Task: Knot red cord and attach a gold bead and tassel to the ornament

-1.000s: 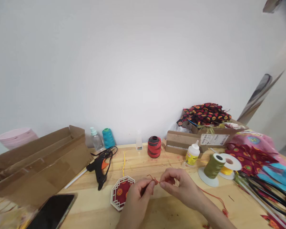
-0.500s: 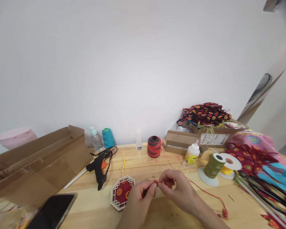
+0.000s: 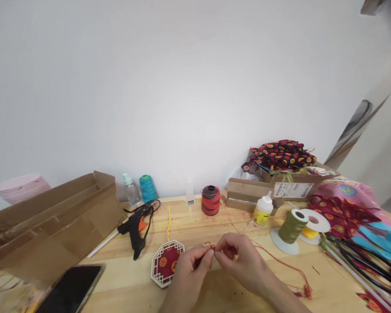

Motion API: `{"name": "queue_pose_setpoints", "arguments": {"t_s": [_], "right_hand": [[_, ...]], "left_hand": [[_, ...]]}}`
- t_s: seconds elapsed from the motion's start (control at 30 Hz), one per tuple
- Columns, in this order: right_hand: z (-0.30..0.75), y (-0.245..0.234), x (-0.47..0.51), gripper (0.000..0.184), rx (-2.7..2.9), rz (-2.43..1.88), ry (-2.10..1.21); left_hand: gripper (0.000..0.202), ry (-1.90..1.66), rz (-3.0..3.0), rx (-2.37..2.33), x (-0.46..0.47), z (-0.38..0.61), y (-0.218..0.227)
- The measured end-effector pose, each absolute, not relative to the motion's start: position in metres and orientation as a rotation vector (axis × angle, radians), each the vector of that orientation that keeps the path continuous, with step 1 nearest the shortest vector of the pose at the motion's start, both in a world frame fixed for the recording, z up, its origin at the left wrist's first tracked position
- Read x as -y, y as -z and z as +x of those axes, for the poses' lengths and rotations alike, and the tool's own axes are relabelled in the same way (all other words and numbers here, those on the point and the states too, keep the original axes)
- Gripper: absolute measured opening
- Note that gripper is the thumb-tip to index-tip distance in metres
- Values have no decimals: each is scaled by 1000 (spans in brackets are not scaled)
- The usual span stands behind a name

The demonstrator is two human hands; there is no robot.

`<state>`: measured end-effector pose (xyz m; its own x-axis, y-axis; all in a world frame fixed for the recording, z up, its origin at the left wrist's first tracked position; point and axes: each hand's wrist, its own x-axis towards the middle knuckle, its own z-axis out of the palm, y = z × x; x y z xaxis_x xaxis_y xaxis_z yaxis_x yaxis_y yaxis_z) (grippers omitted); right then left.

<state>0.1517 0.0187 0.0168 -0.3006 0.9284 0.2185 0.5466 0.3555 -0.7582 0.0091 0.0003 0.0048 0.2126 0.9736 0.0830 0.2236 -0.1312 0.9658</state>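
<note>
Between my fingertips is a short looped end of red thread (image 3: 210,244). My left hand (image 3: 193,270) pinches it between thumb and forefinger. My right hand (image 3: 239,260) pinches the same thread close by, its fingertips almost touching the left ones. From behind the right hand a red cord (image 3: 280,260) trails over the wood to a small tangle (image 3: 307,290). Partly covered by my left hand lies an octagonal lattice-framed ornament (image 3: 164,264) with dark red patterned fabric and a yellow cord (image 3: 169,224) at its top.
A black glue gun (image 3: 135,232), a phone (image 3: 70,289) and a long cardboard box (image 3: 52,226) are on the left. Behind my hands stands a red thread spool (image 3: 210,200). A glue bottle (image 3: 263,210), green spool (image 3: 292,227) and scissors (image 3: 371,265) are on the right.
My right fingertips have shifted slightly left, nearer to my left fingers. The thread end above the pinch now bends over lower instead of standing up.
</note>
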Motion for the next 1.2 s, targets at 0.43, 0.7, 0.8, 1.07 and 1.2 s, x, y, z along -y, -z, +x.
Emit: {"name": "queue_pose_setpoints", "arguments": {"t_s": [0.43,0.7,0.8,1.07,1.2], "right_hand": [[150,-15,-19,12,2113,-1164,-526],[150,-20,-16,13,2125,-1105,-496],[150,-21,-14,13,2087,-1058,-510],[147,-17,-11,11,1993,-1000,-525],[148,-19,-13,12,2014,-952,-380]], "left_hand": [[32,-1009,1584,-1248,-2,7,-4],[28,-1089,1602,-1244,1,7,-9],[24,-1176,1626,-1289,3,7,-11],[23,-1230,1542,-1315,4,6,-15],[24,-1214,1504,-1307,4,6,-13]]}}
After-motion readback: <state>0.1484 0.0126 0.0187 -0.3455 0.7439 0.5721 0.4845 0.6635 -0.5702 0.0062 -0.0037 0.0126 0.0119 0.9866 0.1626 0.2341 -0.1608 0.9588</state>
